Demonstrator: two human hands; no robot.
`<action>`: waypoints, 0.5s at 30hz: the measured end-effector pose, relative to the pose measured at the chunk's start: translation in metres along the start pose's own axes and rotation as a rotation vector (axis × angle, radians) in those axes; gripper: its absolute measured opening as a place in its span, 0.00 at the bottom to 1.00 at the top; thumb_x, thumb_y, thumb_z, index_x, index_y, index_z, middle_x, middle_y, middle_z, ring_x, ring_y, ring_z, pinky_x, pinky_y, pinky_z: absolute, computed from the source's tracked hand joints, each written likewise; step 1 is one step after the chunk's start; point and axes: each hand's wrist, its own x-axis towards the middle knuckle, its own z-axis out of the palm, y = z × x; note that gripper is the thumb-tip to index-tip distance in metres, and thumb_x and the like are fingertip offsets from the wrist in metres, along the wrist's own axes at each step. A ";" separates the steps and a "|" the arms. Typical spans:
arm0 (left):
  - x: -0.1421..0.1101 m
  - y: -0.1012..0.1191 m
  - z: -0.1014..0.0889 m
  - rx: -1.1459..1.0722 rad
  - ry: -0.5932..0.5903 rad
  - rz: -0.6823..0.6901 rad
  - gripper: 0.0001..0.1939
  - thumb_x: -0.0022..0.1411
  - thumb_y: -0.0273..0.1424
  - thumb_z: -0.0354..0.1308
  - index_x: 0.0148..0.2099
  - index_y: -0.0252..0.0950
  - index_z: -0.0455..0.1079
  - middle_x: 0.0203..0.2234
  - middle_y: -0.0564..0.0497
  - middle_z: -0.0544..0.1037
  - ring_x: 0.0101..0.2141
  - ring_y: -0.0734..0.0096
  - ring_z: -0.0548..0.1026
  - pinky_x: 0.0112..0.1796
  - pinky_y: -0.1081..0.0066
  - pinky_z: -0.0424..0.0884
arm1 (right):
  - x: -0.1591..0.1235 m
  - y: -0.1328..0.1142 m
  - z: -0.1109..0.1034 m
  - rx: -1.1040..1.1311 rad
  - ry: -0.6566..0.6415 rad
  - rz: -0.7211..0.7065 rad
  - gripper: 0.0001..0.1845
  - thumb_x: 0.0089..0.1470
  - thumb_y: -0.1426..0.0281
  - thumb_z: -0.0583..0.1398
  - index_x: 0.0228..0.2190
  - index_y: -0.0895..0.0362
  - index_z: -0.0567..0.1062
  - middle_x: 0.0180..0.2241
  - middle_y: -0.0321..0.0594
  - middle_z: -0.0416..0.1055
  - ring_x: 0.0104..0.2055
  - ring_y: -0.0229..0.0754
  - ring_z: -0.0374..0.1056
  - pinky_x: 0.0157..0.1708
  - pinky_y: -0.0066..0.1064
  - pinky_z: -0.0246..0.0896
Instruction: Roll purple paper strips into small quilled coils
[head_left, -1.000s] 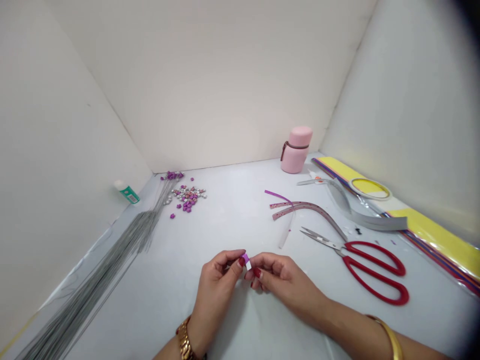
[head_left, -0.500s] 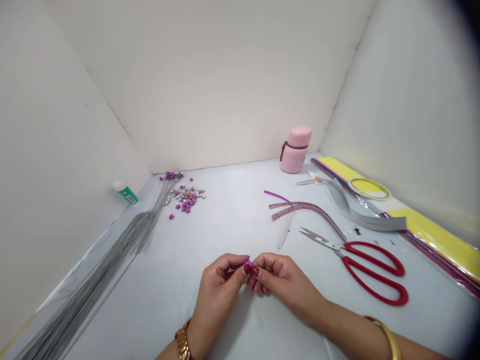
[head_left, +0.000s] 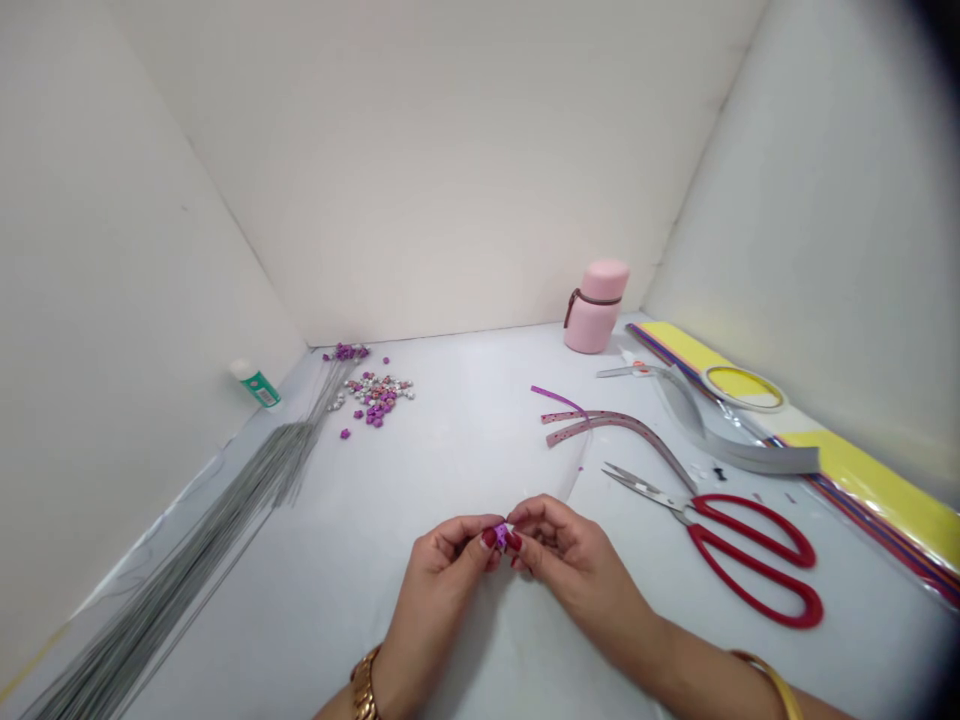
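Observation:
Between my two hands is a small purple folded paper piece [head_left: 501,537], made from a narrow strip and mostly covered by fingertips. My left hand [head_left: 450,560] pinches it from the left with thumb and forefinger. From the other side, the thumb and forefinger of my right hand [head_left: 566,550] close on it as well. Beyond the hands lie a loose purple paper strip [head_left: 559,397] and curved pink patterned strips [head_left: 615,418]. To the left sits a pile of small purple, pink and silver paper stars [head_left: 379,395].
Red-handled scissors [head_left: 712,530] lie on the right, blades pointing left. A long bundle of grey wires [head_left: 202,560] runs along the left, near a glue stick [head_left: 255,383]. A pink flask [head_left: 596,308], grey strips [head_left: 742,452], a tape roll [head_left: 744,388] and yellow sheets [head_left: 877,485] stand or lie behind.
The purple paper's white underside, visible a second ago, is now folded out of sight. My right fingers have closed in against the piece, and the hands have shifted slightly.

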 end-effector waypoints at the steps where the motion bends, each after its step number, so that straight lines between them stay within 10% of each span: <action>1: 0.000 0.000 0.000 -0.022 -0.003 0.003 0.07 0.53 0.30 0.59 0.34 0.33 0.75 0.23 0.51 0.75 0.27 0.75 0.69 0.33 0.77 0.65 | -0.001 -0.001 0.000 -0.047 0.000 -0.033 0.04 0.53 0.70 0.55 0.31 0.57 0.69 0.26 0.36 0.71 0.28 0.36 0.66 0.29 0.26 0.60; 15: -0.001 0.000 0.001 -0.093 0.006 -0.026 0.07 0.51 0.30 0.60 0.33 0.33 0.75 0.23 0.52 0.75 0.27 0.74 0.70 0.33 0.76 0.65 | -0.002 -0.004 0.001 -0.184 0.008 -0.099 0.03 0.53 0.71 0.55 0.30 0.54 0.69 0.27 0.36 0.72 0.29 0.38 0.68 0.30 0.27 0.62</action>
